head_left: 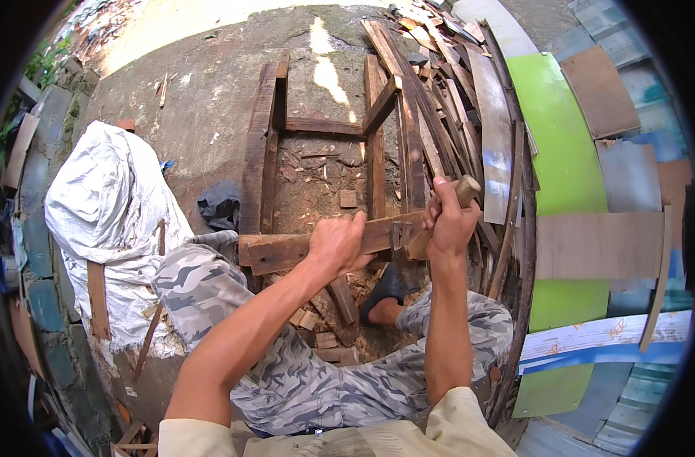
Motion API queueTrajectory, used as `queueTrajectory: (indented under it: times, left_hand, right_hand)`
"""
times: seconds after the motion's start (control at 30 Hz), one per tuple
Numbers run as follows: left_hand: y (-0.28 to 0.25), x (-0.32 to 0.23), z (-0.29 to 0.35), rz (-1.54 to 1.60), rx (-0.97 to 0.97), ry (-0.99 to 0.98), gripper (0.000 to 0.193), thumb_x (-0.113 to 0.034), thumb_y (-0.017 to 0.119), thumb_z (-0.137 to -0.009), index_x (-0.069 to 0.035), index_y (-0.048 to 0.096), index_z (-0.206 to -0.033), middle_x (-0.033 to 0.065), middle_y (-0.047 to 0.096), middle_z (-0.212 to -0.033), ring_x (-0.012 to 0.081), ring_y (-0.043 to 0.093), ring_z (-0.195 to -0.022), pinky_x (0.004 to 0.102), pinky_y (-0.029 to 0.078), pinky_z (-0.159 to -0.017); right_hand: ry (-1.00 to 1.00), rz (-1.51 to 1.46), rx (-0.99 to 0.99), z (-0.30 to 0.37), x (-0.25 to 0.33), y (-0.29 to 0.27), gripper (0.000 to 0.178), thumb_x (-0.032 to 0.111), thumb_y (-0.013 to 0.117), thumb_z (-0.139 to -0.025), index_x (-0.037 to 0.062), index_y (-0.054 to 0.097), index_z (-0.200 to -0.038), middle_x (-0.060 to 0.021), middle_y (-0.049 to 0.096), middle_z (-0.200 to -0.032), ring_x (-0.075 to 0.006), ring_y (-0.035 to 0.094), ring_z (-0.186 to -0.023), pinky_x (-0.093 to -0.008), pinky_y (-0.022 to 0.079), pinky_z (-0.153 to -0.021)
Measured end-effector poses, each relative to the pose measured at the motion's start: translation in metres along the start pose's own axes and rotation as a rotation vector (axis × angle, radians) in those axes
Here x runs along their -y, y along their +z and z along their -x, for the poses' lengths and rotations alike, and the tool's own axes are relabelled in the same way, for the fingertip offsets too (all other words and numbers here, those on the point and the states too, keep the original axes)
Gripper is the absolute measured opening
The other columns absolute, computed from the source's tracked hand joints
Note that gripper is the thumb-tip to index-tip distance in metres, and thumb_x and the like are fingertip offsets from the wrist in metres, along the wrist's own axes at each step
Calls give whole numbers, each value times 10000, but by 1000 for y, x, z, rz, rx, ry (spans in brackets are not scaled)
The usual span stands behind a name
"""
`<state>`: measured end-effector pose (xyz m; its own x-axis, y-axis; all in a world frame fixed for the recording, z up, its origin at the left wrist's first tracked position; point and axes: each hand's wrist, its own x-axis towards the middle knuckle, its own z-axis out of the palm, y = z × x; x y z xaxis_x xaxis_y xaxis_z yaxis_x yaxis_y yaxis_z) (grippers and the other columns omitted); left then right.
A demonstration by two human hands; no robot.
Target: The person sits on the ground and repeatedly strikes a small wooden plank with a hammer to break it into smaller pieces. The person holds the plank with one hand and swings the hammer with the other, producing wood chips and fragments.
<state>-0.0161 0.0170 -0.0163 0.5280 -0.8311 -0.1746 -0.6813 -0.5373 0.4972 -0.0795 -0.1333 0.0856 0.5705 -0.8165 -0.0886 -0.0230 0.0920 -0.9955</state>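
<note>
A brown wooden board (275,253) lies crosswise in front of me, just above my knees. My left hand (337,244) is closed over its middle. In my right hand (450,221) is a short, thick wooden-handled tool (467,189), with the fingers wrapped round its handle. A dark metal piece (400,234), apparently the tool's head, rests against the board's right part; its exact kind is unclear. Beyond the board stands a rough wooden frame (258,145) with two long sides and a crosspiece (325,126).
Wood offcuts (309,318) and chips litter the ground between my legs. A heap of scrap strips (458,114) lines the right, beside green sheeting (553,137) and metal panels. At left are a white sack (104,190) and a dark plastic bag (219,204).
</note>
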Motion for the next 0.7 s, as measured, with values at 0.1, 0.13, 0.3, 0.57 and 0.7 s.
queueTrajectory:
  times: [0.1,0.13,0.3,0.57,0.7]
  left_hand:
    - [1,-1,3,-29,-14,16,662,-482,855,-729,-11,547,-1077,172,694,-873,316,712,-730,430,586,-639]
    - [1,-1,4,-51,-10,18,667,-486,862,-732,-10,541,-1071,152,690,-856,294,709,-719,417,586,-621]
    - [-1,-5,8,-73,57,-20,668,-482,845,-728,-8,534,-1083,179,695,-885,310,711,-701,427,585,-614]
    - [-7,-4,3,-119,17,4,712,-558,804,-735,-4,555,-1106,187,714,-917,333,730,-736,438,595,-643]
    - [-8,-3,0,-106,-32,2,746,-604,796,-745,10,587,-1114,187,732,-835,366,742,-787,454,599,-684]
  right_hand:
    - [-107,-79,-16,20,-5,-10,226,143,682,-941,85,528,-787,6,436,-576,-92,396,-434,-267,349,-420]
    - [-141,-120,-8,27,-8,-16,210,119,681,-940,68,538,-795,0,454,-584,-90,408,-444,-261,349,-420]
    - [-242,-240,11,49,-18,-33,176,68,644,-952,47,519,-830,-13,463,-591,-85,418,-471,-256,373,-438]
    - [-201,-157,-63,40,-12,-24,290,180,678,-978,103,487,-774,7,424,-581,-98,408,-437,-273,377,-422]
    - [42,-122,-224,1,3,-1,351,311,761,-947,123,524,-769,28,444,-593,-95,436,-466,-274,391,-440]
